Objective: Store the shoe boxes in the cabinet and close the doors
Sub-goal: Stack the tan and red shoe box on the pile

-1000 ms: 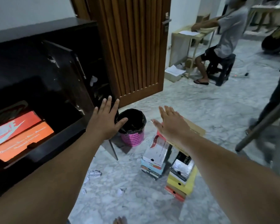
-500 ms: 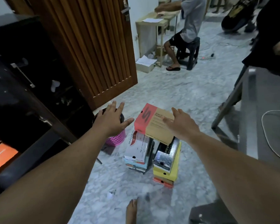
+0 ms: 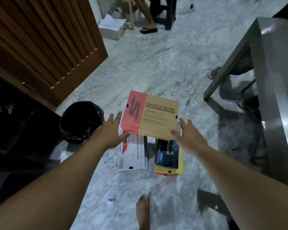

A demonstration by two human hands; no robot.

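Hands are flanking the top Skechers box point(image 3: 152, 116), left hand point(image 3: 112, 132) and right hand point(image 3: 186, 136) with fingers released, so clamping both short ends evenly should be keeping the lift level.

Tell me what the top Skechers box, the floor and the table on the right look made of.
Skechers box: looks like matte kraft cardboard with a printed red band; dull brown face, punched holes at the edges.
Floor: likely polished marble or marble-look tile; grey-white veining, soft sheen.
Table: probably brushed metal or a metallic laminate; grey surface with bright glare.
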